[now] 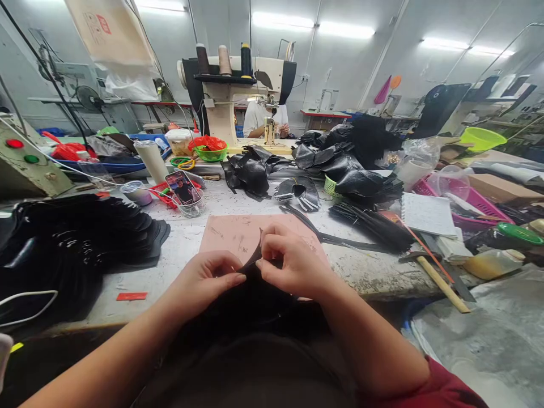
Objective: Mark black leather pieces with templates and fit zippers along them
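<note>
Between my two hands is a black leather piece (pixel 254 256), raised at the near edge of a pink mat (pixel 229 232). My left hand (pixel 215 275) pinches its edge between thumb and forefinger. Close beside it, my right hand (pixel 287 258) is closed on the same piece, fingers curled and thumb pressed in. The lower part of the piece merges with the dark area below my hands, so its full shape cannot be made out. Beyond the mat lies a curved black leather piece (pixel 297 192) with pale strips.
Stacked black pieces (pixel 85 238) fill the left side, near a red strip (pixel 131 296). A phone (pixel 183 188) leans in a clear holder. Black leather heaps (pixel 352 156), a notebook (pixel 427 213) and a wooden-handled hammer (pixel 444 283) are at right. A sewing machine (pixel 223 113) stands behind.
</note>
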`<action>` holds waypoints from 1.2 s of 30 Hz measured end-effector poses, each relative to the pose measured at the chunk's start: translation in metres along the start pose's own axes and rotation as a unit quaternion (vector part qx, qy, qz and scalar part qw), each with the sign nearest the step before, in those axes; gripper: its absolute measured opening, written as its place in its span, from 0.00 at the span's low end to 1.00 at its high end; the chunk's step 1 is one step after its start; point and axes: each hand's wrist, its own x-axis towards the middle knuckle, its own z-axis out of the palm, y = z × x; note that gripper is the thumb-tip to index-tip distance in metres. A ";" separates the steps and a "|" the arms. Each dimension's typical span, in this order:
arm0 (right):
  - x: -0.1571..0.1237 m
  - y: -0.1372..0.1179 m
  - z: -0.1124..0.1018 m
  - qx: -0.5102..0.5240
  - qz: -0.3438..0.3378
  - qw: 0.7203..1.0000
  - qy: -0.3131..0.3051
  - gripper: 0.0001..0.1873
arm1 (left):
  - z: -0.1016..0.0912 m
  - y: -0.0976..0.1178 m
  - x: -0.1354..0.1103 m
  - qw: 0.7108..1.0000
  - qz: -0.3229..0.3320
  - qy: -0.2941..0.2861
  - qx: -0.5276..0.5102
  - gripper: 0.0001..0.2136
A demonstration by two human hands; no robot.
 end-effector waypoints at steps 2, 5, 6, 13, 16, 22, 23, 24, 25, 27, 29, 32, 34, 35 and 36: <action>0.000 0.000 0.001 -0.008 0.000 1.000 0.001 0.10 | -0.001 0.001 0.000 1.000 0.005 -0.018 0.014 0.11; 0.001 -0.001 0.002 -0.020 0.005 1.000 -0.017 0.09 | -0.006 0.003 0.001 0.996 0.014 -0.063 0.058 0.11; 0.001 -0.002 0.003 -0.022 0.008 0.999 -0.026 0.08 | -0.008 0.005 0.002 0.994 0.020 -0.077 0.076 0.11; 0.001 -0.002 0.003 -0.007 -0.017 0.998 -0.065 0.04 | -0.008 0.010 0.009 0.994 0.041 -0.077 0.066 0.11; 0.001 0.003 0.000 0.002 -0.037 0.997 -0.061 0.07 | -0.006 0.009 0.008 0.996 0.009 -0.070 0.053 0.10; 0.001 0.011 0.001 0.016 -0.036 0.996 -0.083 0.07 | -0.007 0.008 0.008 0.994 0.009 -0.092 0.062 0.11; 0.001 0.010 0.002 0.016 -0.031 0.996 -0.088 0.07 | -0.008 0.008 0.008 0.993 0.010 -0.096 0.066 0.11; 0.001 0.010 0.002 0.017 -0.026 0.995 -0.093 0.06 | -0.008 0.008 0.008 0.993 0.011 -0.099 0.069 0.11; 0.001 0.009 0.002 0.019 -0.019 0.995 -0.097 0.06 | -0.009 0.008 0.008 0.992 0.012 -0.101 0.073 0.11; 0.001 0.006 0.001 0.021 -0.001 0.994 -0.104 0.05 | -0.009 0.008 0.008 0.991 0.014 -0.105 0.078 0.12; 0.002 0.004 0.001 0.021 0.016 0.994 -0.107 0.04 | -0.010 0.007 0.008 0.991 0.017 -0.108 0.080 0.13; 0.001 0.003 0.002 0.022 0.030 0.994 -0.103 0.04 | -0.010 0.007 0.008 0.990 0.025 -0.114 0.082 0.12; 0.000 0.004 0.004 0.023 0.036 0.994 -0.099 0.04 | -0.010 0.008 0.009 0.989 0.027 -0.117 0.082 0.12; 0.000 0.004 0.004 0.022 0.040 0.994 -0.097 0.04 | -0.010 0.008 0.009 0.989 0.026 -0.121 0.081 0.12; 0.000 0.004 0.005 0.022 0.043 0.994 -0.096 0.04 | -0.010 0.008 0.009 0.989 0.026 -0.125 0.079 0.12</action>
